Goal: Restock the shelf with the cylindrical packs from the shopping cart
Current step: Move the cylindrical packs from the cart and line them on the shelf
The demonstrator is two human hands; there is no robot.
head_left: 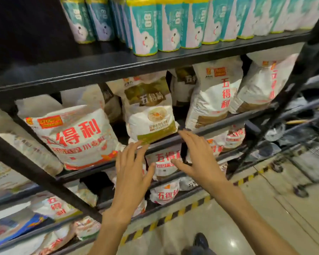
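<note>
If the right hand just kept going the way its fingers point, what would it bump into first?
Probably the lower right corner of the green and white flour bag on the middle shelf; the right hand has open fingers aimed up at it. Depth is hard to judge.

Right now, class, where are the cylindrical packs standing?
In the head view, the cylindrical packs stand upright along the top shelf, directly above the white flour bags.

1. The shelf boards and posts look like matt black painted metal.
2. The cylindrical packs wear glossy printed plastic film.
3. The flour bags seem crinkled, slightly shiny plastic, though blur hides detail.
4. The floor is smooth, glossy tile.
</note>
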